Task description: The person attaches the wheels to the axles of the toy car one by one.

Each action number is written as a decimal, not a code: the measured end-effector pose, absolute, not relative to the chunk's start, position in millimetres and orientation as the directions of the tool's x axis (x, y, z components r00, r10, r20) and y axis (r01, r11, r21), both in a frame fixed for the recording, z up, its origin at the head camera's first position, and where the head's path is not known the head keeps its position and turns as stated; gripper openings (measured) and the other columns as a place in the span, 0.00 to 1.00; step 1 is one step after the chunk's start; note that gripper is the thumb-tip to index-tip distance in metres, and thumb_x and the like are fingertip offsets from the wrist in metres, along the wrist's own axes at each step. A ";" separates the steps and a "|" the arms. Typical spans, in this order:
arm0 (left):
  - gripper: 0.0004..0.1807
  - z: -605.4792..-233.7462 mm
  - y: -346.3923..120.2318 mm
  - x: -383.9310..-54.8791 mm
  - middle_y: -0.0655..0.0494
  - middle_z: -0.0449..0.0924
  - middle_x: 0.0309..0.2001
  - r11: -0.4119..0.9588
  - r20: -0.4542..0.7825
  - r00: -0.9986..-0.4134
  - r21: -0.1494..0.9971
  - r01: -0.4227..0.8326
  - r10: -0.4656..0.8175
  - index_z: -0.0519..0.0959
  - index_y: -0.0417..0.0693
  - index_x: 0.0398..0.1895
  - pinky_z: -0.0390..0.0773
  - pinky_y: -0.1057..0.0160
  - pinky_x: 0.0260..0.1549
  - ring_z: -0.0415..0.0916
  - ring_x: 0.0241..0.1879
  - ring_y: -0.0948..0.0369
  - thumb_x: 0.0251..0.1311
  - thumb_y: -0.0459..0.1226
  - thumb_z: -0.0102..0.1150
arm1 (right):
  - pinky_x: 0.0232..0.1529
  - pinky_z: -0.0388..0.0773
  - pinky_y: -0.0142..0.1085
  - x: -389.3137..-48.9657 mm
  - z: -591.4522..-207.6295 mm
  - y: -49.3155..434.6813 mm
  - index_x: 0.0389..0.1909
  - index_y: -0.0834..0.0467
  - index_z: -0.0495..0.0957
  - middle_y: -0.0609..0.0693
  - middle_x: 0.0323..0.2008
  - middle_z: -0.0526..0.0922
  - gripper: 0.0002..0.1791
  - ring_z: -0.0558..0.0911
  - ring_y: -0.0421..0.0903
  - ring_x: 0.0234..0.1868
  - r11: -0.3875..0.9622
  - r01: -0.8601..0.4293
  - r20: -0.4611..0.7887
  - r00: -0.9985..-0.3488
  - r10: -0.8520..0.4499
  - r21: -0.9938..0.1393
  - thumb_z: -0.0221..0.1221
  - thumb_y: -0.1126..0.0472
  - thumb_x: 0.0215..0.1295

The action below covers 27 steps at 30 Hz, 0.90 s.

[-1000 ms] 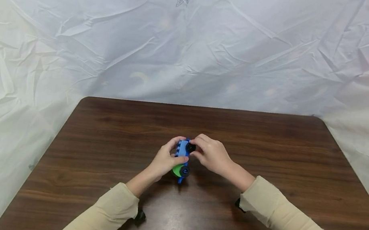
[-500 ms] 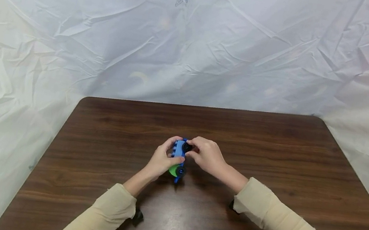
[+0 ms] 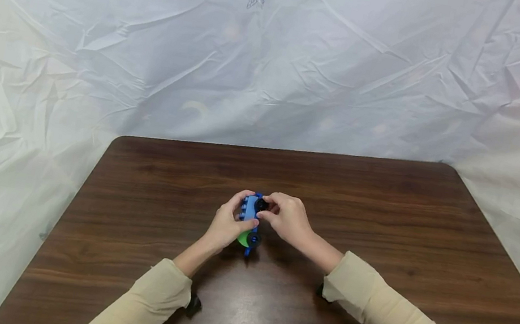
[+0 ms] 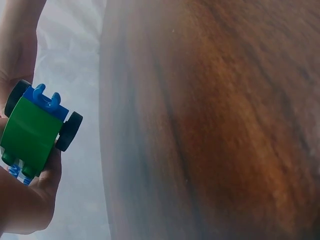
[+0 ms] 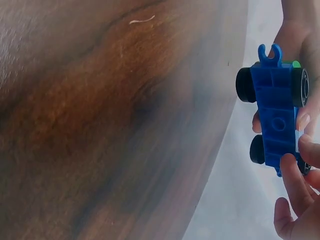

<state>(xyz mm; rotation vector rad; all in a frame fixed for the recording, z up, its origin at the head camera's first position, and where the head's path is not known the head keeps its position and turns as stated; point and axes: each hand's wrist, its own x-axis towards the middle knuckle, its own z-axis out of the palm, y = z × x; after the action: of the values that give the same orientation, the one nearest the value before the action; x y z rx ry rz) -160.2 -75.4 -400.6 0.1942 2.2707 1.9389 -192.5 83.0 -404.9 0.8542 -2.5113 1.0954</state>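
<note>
A small toy building-block car (image 3: 250,209) is held on its side between both hands over the middle of the table. My left hand (image 3: 223,226) grips its light blue block from the left, thumb across the near part. With its thumb and fingers my right hand (image 3: 288,218) pinches the black far wheel (image 3: 261,205). A second black wheel (image 3: 253,239) shows at the near end beside a green block (image 4: 31,132). In the right wrist view the blue underside (image 5: 276,110) faces the camera, with a forked hook (image 5: 270,56) at one end and right fingertips on the other.
The dark wood-grain table (image 3: 346,199) spreads all round the hands. Behind it hangs a creased pale sheet (image 3: 275,73) with printed writing and a butterfly. Black wrist devices stick out below both beige sleeves (image 3: 161,289).
Both hands and the toy car have drifted slightly left. The right forearm has swung left as well, and the right fingers stay at the far wheel.
</note>
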 end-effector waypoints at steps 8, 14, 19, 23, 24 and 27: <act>0.29 -401.2 -75.0 -159.9 0.41 0.70 0.54 0.216 -0.008 -0.984 0.976 0.030 0.176 0.63 0.45 0.57 0.77 0.56 0.40 0.73 0.46 0.50 0.49 0.27 0.58 | 0.24 0.74 0.25 -192.1 -408.0 81.3 0.34 0.65 0.79 0.54 0.26 0.82 0.13 0.77 0.40 0.23 0.539 -0.545 0.408 -0.838 -0.362 -0.642 0.65 0.64 0.47; 0.29 -400.3 -77.1 -160.3 0.40 0.70 0.53 0.249 -0.009 -0.980 0.968 0.041 0.197 0.63 0.45 0.57 0.77 0.57 0.39 0.71 0.48 0.49 0.49 0.27 0.58 | 0.27 0.75 0.27 -193.3 -407.7 84.1 0.35 0.65 0.79 0.55 0.30 0.82 0.13 0.78 0.41 0.26 0.536 -0.629 0.452 -0.777 -0.438 -0.562 0.65 0.64 0.47; 0.30 -399.7 -78.4 -161.1 0.40 0.70 0.54 0.252 -0.015 -0.978 0.967 0.039 0.206 0.64 0.44 0.58 0.77 0.58 0.38 0.71 0.48 0.49 0.48 0.27 0.59 | 0.28 0.75 0.27 -195.3 -405.1 88.3 0.36 0.65 0.79 0.53 0.29 0.82 0.14 0.78 0.41 0.26 0.527 -0.703 0.470 -0.711 -0.523 -0.477 0.64 0.64 0.47; 0.31 -400.4 -78.8 -162.0 0.40 0.70 0.54 0.258 -0.033 -0.976 0.966 0.025 0.216 0.64 0.45 0.58 0.77 0.60 0.36 0.72 0.46 0.50 0.47 0.27 0.59 | 0.27 0.73 0.28 -197.1 -403.2 91.1 0.36 0.63 0.79 0.52 0.28 0.81 0.13 0.76 0.40 0.26 0.538 -0.732 0.454 -0.682 -0.574 -0.418 0.64 0.63 0.47; 0.30 -400.6 -78.9 -162.2 0.40 0.70 0.53 0.259 -0.036 -0.975 0.966 0.023 0.221 0.65 0.45 0.58 0.77 0.61 0.35 0.73 0.45 0.50 0.47 0.27 0.59 | 0.27 0.73 0.28 -197.3 -402.9 91.6 0.35 0.63 0.79 0.51 0.27 0.81 0.13 0.76 0.40 0.25 0.544 -0.738 0.452 -0.675 -0.583 -0.400 0.64 0.63 0.47; 0.30 -400.6 -79.0 -162.2 0.40 0.70 0.53 0.261 -0.041 -0.972 0.965 0.022 0.231 0.65 0.46 0.57 0.77 0.61 0.34 0.73 0.44 0.50 0.48 0.27 0.59 | 0.27 0.72 0.29 -197.1 -402.6 92.0 0.35 0.63 0.79 0.51 0.26 0.80 0.13 0.75 0.40 0.25 0.558 -0.743 0.453 -0.669 -0.590 -0.370 0.64 0.62 0.47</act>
<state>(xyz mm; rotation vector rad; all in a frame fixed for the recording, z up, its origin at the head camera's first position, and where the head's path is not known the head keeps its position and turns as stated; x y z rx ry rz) -162.2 -79.0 -400.6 0.2386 2.3514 1.7945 -197.1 92.0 -402.6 1.1048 -2.5184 0.7901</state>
